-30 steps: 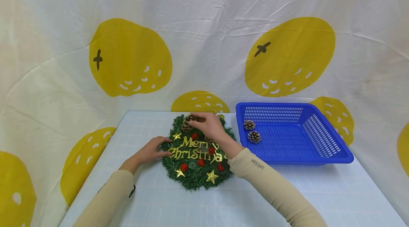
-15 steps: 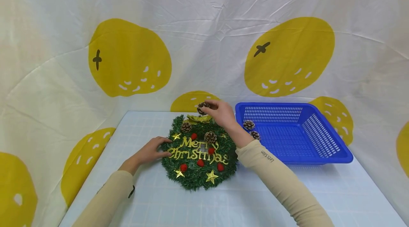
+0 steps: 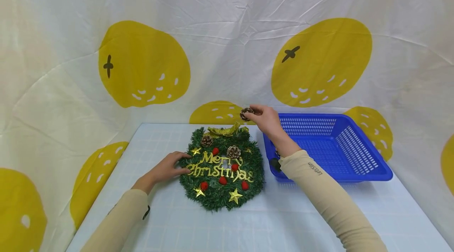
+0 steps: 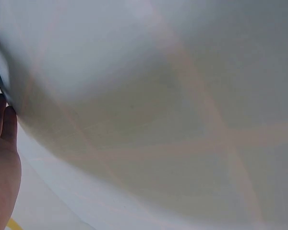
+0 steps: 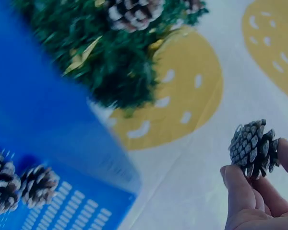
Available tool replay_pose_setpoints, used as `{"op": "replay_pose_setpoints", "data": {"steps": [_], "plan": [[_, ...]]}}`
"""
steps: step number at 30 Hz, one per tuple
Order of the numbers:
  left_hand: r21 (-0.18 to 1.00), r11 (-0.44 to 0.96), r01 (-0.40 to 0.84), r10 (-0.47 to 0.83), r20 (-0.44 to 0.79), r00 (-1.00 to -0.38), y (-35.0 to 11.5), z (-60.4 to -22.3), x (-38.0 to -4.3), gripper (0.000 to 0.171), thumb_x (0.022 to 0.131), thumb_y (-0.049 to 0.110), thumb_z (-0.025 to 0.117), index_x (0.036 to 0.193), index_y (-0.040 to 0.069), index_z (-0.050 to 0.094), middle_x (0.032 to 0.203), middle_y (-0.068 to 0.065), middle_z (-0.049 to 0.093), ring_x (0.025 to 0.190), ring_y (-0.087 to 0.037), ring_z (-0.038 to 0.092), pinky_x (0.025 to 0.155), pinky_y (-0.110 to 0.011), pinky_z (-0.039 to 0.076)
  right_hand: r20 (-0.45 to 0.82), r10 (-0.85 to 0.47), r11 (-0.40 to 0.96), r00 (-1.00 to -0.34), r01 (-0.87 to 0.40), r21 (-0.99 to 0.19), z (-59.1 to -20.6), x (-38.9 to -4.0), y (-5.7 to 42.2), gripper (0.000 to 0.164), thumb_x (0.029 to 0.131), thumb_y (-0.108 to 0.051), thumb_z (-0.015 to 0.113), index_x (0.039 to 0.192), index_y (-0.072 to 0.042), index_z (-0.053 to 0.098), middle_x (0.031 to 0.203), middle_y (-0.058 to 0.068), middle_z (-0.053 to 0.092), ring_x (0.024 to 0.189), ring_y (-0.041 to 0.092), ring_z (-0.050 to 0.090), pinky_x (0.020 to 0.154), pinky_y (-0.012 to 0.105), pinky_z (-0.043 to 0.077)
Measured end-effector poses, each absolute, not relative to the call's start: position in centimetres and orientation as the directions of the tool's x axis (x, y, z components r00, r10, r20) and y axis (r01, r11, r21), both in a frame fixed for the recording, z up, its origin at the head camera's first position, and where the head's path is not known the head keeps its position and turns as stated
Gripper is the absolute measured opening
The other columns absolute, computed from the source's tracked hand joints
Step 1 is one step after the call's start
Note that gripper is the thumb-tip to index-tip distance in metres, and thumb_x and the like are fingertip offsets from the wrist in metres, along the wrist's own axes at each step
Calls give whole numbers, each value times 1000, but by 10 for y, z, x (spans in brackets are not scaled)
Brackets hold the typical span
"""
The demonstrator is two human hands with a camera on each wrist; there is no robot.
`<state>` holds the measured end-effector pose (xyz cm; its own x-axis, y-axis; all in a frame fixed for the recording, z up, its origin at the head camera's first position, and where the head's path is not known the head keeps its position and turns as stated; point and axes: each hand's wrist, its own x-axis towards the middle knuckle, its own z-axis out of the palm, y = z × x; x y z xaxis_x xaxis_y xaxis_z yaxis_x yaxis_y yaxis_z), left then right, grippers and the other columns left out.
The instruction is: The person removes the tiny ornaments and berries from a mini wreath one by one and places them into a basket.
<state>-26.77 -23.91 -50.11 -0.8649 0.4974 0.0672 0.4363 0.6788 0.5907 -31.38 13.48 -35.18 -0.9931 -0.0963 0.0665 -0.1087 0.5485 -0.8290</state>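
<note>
My right hand (image 3: pixel 267 120) pinches a pine cone (image 3: pixel 246 114) between thumb and fingers, held up near the basket's back left corner. The right wrist view shows that pine cone (image 5: pixel 253 148) at the fingertips. A green wreath (image 3: pixel 220 200) with gold "Merry Christmas" lettering (image 3: pixel 220 171), red balls and gold stars lies on the table. Two more pine cones, one at its upper left (image 3: pixel 207 140) and one near its middle (image 3: pixel 233 152), sit on it, with a gold bow (image 3: pixel 223 130) at the top. My left hand (image 3: pixel 172 167) rests with extended fingers at the wreath's left edge.
A blue plastic basket (image 3: pixel 372 153) stands right of the wreath. In the right wrist view, two pine cones (image 5: pixel 38 186) lie inside it; my right forearm mostly hides them in the head view. Behind the table hangs a white cloth (image 3: pixel 227 66) with yellow fruit prints.
My right hand has lifted a pine cone off the top of the wreath and carried it up and right towards the basket. My left hand has stayed in place.
</note>
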Motion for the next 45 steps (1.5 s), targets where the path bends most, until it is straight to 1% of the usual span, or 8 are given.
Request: {"op": "replay_pose_setpoints", "data": {"steps": [8,13,22,30,36,40,45], "plan": [[586,683,436,499,62,-864,-241,-502,-269,58,89,40,72,134,7,56,133,-19,53,126,-41,45,103,-59,37,39,-59,584,-997,-67,-809,-355,-319,159,53,96,-36,63,143,-13,52,141,13,53,129,33,47,101,52,44],[585,684,435,499,58,-864,-241,-501,-269,59,89,41,71,134,8,56,134,-19,53,126,-42,45,103,-59,37,50,-51,611,-997,-70,-789,-356,-320,174,52,97,-36,61,143,-13,52,141,14,53,129,34,47,102,53,43],[588,686,429,496,54,-867,-239,-501,-268,58,89,40,72,134,7,56,134,-19,53,127,-41,45,104,-58,37,30,-25,628,-999,-39,-777,-364,-322,193,52,98,-31,60,144,-7,50,141,17,51,130,35,45,104,53,40],[589,682,433,499,56,-865,-239,-499,-267,58,89,39,72,134,7,56,133,-18,53,126,-41,45,104,-59,36,13,7,678,-1000,-5,-735,-372,-328,207,52,96,-31,63,139,-4,54,136,20,56,126,38,48,102,54,41],[585,685,433,499,56,-865,-238,-500,-268,58,89,40,71,134,7,56,133,-18,53,126,-41,45,104,-59,36,19,-12,702,-1000,-22,-712,-379,-329,215,48,96,-27,63,135,0,57,134,23,56,124,41,49,100,54,43],[586,685,432,498,55,-865,-238,-501,-268,58,89,40,72,134,7,56,133,-19,53,126,-41,45,104,-59,36,9,-23,716,-1000,-22,-698,-383,-330,219,49,97,-25,62,136,3,55,134,26,55,124,43,49,100,56,43],[583,684,439,500,64,-864,-239,-501,-268,58,88,40,72,133,7,56,133,-19,54,126,-42,46,104,-59,36,-16,-21,733,-1000,-5,-680,-388,-332,223,51,97,-26,62,137,4,53,135,26,54,125,43,48,100,55,43]]}}
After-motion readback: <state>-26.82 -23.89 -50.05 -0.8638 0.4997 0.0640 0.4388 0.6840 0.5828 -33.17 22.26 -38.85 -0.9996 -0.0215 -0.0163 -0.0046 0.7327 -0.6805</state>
